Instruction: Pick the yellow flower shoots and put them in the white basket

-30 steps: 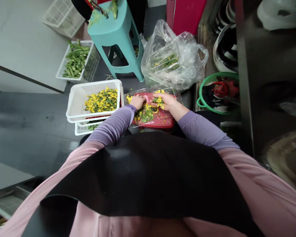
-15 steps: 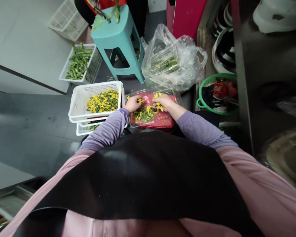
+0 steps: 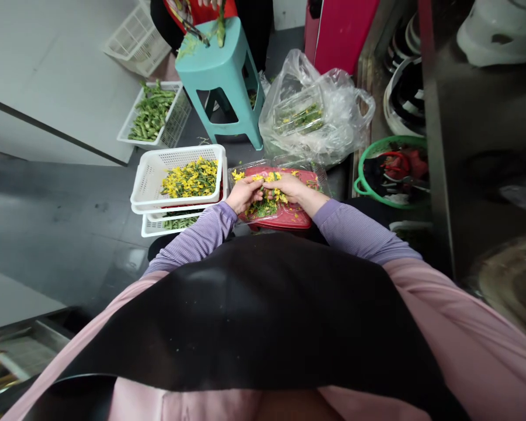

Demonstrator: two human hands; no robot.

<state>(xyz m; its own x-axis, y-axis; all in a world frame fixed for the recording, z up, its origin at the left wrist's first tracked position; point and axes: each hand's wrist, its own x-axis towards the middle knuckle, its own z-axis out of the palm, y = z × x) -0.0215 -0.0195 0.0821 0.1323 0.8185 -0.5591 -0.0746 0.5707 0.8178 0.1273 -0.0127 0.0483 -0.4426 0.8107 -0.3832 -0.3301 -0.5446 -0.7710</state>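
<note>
My left hand (image 3: 244, 195) and my right hand (image 3: 288, 186) meet fingertip to fingertip over a clear plastic box. Yellow-flowered stems (image 3: 274, 177) stick out from the closed fingers of the right hand. The left thumb and fingers pinch at the same bunch; exactly what lies between them is partly hidden. Beneath the hands, green stems and yellow blossoms (image 3: 265, 207) lie in the clear plastic box (image 3: 251, 165), its lid side folded out to the right. The box rests on a red surface (image 3: 284, 222) dotted with loose petals.
Left of the box, stacked white baskets (image 3: 146, 181) hold yellow flowers (image 3: 193, 178). Farther back are a basket of green stalks (image 3: 153, 111), a turquoise stool (image 3: 213, 61) and a co-worker's hand (image 3: 210, 3). A plastic bag (image 3: 346, 117) and green basket (image 3: 360, 169) stand to the right.
My left hand has moved right, from the box's left side to my right hand, and their fingertips now meet. The whole view has shifted slightly.
</note>
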